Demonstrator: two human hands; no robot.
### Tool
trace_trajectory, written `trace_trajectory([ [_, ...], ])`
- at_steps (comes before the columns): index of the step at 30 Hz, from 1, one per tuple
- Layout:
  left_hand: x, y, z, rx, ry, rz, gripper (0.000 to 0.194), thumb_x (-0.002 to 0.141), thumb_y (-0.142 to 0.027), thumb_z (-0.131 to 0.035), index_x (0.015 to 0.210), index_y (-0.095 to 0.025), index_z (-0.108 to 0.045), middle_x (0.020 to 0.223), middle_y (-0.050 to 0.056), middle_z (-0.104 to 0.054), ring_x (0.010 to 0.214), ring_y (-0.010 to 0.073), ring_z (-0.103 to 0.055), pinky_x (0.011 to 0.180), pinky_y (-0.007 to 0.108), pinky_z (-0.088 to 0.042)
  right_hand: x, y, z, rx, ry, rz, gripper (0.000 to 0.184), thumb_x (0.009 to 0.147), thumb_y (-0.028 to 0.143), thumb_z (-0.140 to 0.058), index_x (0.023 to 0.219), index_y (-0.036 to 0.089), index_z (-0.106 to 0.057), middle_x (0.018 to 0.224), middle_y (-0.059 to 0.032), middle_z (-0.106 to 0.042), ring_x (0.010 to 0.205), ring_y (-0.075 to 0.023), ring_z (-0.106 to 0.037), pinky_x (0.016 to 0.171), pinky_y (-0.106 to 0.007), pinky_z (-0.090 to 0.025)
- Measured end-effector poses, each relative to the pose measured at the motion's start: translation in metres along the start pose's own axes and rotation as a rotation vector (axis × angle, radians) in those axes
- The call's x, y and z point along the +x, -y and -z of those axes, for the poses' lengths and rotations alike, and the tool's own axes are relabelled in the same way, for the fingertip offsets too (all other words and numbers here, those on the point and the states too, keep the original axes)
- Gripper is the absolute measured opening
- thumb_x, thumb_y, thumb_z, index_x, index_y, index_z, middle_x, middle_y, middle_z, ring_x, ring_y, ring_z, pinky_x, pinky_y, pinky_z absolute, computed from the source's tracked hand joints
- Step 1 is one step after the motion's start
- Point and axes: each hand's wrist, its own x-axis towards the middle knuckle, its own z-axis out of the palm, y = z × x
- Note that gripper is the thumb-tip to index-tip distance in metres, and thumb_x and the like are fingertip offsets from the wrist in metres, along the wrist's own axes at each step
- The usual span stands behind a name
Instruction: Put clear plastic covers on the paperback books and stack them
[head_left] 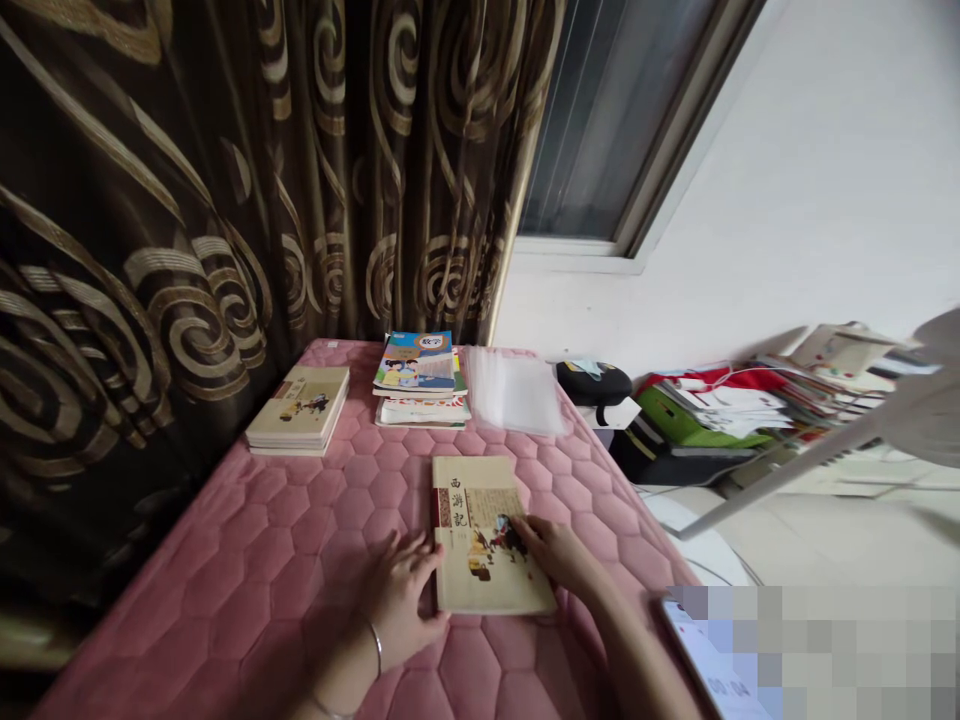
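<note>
A cream book (480, 580) with Chinese characters and painted figures on its cover lies face up on the pink quilted surface in front of me. My left hand (405, 595) is at its left edge, fingers spread and thumb near the lower left corner. Over the right edge comes my right hand (555, 552), its fingertips on the cover and the edge in its grip; the underside of this hand is hidden. Farther left sits a stack of similar cream books (300, 400). Beyond the book is a pile of schoolbooks (420, 365) with a blue-topped cover, beside clear plastic sleeves (521, 392).
A patterned dark curtain (360, 180) hangs along the left and back. To the right are a black case (592, 382), heaped papers and books (739, 405), and a slanting white lamp arm (780, 470). A phone or tablet (709, 660) stands at the lower right.
</note>
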Motion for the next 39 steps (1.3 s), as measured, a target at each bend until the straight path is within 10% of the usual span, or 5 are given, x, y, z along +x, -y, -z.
trace_trajectory([
  [10, 0.001, 0.002, -0.001, 0.006, -0.016, -0.001, 0.063, 0.061, -0.019, -0.063, 0.122, -0.019, -0.053, 0.126, 0.011, -0.061, 0.120, 0.0306, -0.052, 0.106, 0.059, -0.033, -0.001, -0.004, -0.001, 0.000, -0.269, -0.094, 0.041, 0.086, 0.049, -0.041, 0.062, 0.020, -0.057, 0.062, -0.0044, -0.064, 0.059, -0.0163, -0.057, 0.052, -0.025, -0.034],
  [25, 0.000, 0.004, -0.001, 0.003, -0.025, -0.006, 0.062, 0.060, -0.023, -0.066, 0.121, -0.018, -0.055, 0.122, 0.011, -0.063, 0.116, 0.0308, -0.055, 0.105, 0.059, -0.035, 0.007, 0.005, 0.003, 0.359, -0.054, -0.235, 0.042, 0.079, 0.052, -0.051, 0.055, 0.019, -0.046, 0.043, 0.0056, -0.038, 0.039, -0.0072, -0.035, 0.038, -0.021, -0.023],
  [39, 0.001, -0.001, 0.004, -0.022, -0.002, 0.037, 0.063, 0.059, -0.028, -0.070, 0.120, -0.021, -0.057, 0.121, 0.010, -0.064, 0.116, 0.0297, -0.055, 0.106, 0.054, -0.034, 0.008, -0.001, -0.005, 0.382, -0.053, -0.178, 0.035, 0.078, 0.051, -0.052, 0.068, 0.017, -0.056, 0.060, -0.0002, -0.057, 0.054, -0.0119, -0.051, 0.045, -0.021, -0.035],
])
